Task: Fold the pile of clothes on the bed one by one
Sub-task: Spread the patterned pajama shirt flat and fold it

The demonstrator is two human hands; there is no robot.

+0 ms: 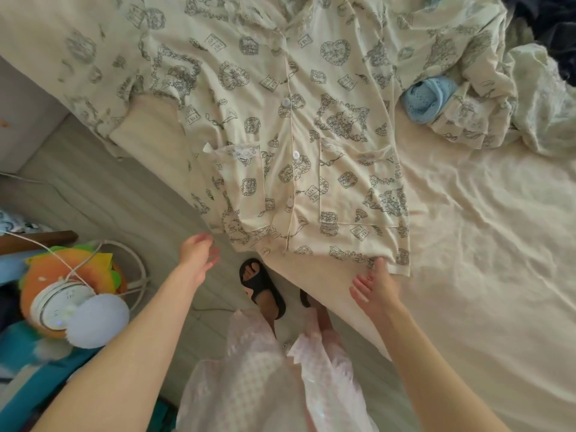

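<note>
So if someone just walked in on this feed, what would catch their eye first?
The cream printed pyjama shirt, spread buttoned-up across the bed, its hem near the edge. Both hands are open below it: the right hand at the hem, the left hand off the bed's edge. At upper right sits a rumpled pile of clothes with a blue lacy piece.

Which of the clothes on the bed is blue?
The small blue eyelet-knit garment, crumpled beside the heap at the far right. The spread-out cream printed pyjama shirt and the crumpled cream printed clothes are pale with grey-green drawings instead.
</note>
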